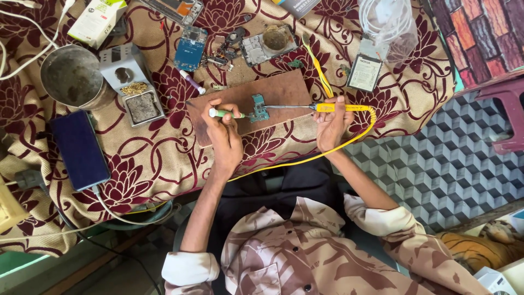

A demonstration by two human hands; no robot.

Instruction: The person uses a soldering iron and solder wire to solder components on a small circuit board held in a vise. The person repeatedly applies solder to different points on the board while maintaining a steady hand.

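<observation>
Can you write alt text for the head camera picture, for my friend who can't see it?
A person's right hand holds a yellow soldering iron to a small green circuit board on a brown board, while the left hand steadies it with a green-handled tool. Phone parts litter the flowered cloth.

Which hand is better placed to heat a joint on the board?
Right, probably: the right hand holds the soldering iron, tip at the circuit board; the left hand holds a green-handled tool.
</observation>
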